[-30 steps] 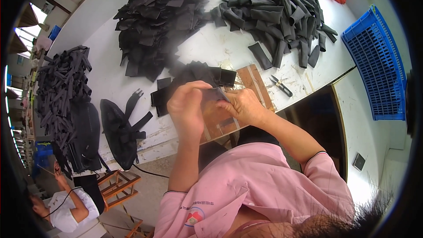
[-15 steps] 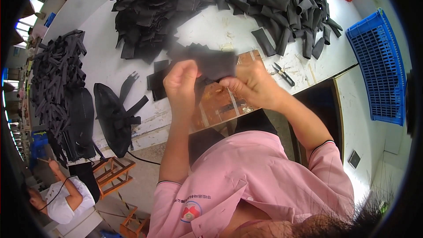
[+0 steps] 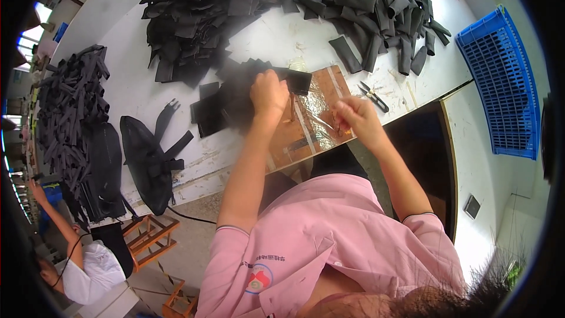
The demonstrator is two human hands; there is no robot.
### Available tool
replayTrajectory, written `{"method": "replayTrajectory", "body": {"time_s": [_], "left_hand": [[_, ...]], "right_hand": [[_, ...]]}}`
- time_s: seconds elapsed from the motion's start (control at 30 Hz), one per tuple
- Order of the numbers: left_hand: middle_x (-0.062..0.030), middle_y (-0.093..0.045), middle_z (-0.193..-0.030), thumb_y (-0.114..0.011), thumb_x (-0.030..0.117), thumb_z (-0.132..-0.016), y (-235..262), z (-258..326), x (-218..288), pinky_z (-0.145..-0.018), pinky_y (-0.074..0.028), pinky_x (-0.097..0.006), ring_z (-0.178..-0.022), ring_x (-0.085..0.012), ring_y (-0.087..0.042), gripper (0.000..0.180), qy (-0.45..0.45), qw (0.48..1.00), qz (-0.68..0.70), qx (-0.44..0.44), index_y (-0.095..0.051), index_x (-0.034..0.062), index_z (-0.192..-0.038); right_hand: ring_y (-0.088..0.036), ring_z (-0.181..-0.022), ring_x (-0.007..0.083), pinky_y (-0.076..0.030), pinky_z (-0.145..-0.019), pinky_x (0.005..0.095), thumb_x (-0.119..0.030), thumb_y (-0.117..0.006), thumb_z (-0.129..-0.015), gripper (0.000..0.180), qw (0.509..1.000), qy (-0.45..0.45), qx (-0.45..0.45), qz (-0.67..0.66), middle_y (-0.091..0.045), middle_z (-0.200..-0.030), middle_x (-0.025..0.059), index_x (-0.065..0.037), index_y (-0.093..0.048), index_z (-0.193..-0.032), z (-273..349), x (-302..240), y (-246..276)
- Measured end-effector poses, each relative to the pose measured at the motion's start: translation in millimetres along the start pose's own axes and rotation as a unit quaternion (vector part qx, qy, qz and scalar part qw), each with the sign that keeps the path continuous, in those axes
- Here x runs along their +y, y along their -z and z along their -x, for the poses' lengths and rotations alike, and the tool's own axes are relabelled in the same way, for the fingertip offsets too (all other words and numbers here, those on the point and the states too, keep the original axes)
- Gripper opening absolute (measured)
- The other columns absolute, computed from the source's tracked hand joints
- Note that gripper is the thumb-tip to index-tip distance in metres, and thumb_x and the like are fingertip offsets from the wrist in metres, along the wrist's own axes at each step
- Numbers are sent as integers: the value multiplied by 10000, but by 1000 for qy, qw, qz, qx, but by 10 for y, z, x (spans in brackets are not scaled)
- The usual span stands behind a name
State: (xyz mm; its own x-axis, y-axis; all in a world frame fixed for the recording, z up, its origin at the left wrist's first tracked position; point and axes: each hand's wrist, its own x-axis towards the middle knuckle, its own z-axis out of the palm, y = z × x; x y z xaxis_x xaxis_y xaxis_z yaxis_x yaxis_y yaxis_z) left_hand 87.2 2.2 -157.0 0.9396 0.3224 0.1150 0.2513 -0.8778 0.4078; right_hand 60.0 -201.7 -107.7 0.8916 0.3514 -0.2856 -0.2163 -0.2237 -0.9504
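Observation:
My left hand (image 3: 269, 93) is closed over a black fabric piece (image 3: 299, 80), whose end sticks out to the right of the fist. Directly left of that hand lies a small stack of flat black fabric pieces (image 3: 213, 115), partly blurred. My right hand (image 3: 357, 119) hovers at the right edge of a brown board (image 3: 332, 85) with shiny clear tape on it, apart from the fabric. Its fingers are curled together; whatever they may hold is too small to make out. Black-handled thread snips (image 3: 375, 97) rest on the table just beyond the right hand.
A big heap of flat black pieces (image 3: 194, 17) and a heap of folded black tubes (image 3: 365, 6) cover the far table (image 3: 126, 76). Black strips (image 3: 70, 106) and a black padded item (image 3: 144, 162) lie left. A blue crate (image 3: 500, 76) stands right. A co-worker (image 3: 94, 271) is at lower left.
Both hands held the black piece between them; now they are apart. My left hand has moved to the stack with the piece, while my right hand has let go and moved right.

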Motion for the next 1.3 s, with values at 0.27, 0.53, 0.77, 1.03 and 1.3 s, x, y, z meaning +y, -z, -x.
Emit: {"method": "replayTrajectory", "body": {"time_s": [0.27,0.53,0.77,1.03,1.3], "left_hand": [[-18,-580,-680,-610,107,-786,364,287,-496,-499,-404,-192,-577,-41,-485,180,58,888,448,85,-600,-58,-854],[-83,-609,-722,-574,90,-794,804,851,-647,-519,-446,-210,-598,-111,-582,164,174,799,563,114,-553,-42,-888],[-57,-597,-712,-578,42,-773,833,1037,-1025,-533,-422,-199,-596,-98,-563,75,161,842,500,122,-537,-12,-805],[-103,-581,-734,-578,-23,-715,1299,1274,-917,-625,-444,-270,-673,-183,-568,115,18,923,380,57,-548,-30,-825],[-53,-581,-875,-530,54,-811,1328,1473,-940,-694,-428,-209,-757,-88,-543,218,138,719,680,-30,-522,-46,-1005]], "right_hand": [[-597,-643,289,-454,-585,338,-130,-541,-795,180,979,79,-89,167,-600,-694,167,45,-581,-798,325,-80,-364],[-559,-617,313,-438,-554,376,-110,-558,-766,120,942,262,-116,178,-572,-685,148,7,-565,-741,238,-330,-986],[-544,-737,276,-439,-617,361,-59,-602,-720,127,852,427,-58,297,-555,-844,111,-35,-561,-838,-70,-582,-1399],[-548,-805,233,-427,-660,337,-154,-711,-620,281,798,446,-281,293,-566,-843,99,-39,-588,-845,-522,-912,-1491],[-555,-577,173,-431,-561,282,-105,-677,-669,169,875,190,-384,226,-587,-628,112,25,-620,-760,-284,-893,-1434]]}}
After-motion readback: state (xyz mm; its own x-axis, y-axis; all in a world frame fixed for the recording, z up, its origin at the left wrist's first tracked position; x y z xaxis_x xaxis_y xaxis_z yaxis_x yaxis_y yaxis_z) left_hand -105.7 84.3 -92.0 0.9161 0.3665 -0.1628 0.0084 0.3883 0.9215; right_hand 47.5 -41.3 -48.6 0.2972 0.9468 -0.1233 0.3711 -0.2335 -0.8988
